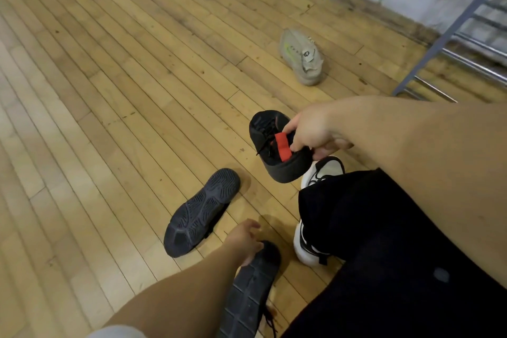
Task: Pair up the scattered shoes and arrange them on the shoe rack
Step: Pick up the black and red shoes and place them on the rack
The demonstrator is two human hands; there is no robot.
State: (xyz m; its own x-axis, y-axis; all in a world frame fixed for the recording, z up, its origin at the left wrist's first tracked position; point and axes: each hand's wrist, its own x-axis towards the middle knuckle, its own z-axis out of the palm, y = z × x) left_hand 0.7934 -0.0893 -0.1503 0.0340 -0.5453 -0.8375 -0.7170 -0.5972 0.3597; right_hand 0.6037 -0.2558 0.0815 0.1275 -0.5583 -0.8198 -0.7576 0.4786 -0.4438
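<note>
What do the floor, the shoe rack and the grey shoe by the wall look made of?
Floor: narrow wooden boards, yellowish varnish, worn; grain and seams show. Shoe rack: likely metal, matte grey-blue painted frame with shiny chrome-like rails. Grey shoe: seemingly knit or mesh fabric upper, matte and soft-looking; sole material unclear.

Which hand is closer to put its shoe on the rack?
Right, probably. The right hand holds the red-tongued shoe on the side nearer the rack; the left hand grips a dark shoe lower down, farther from the rack.
</note>
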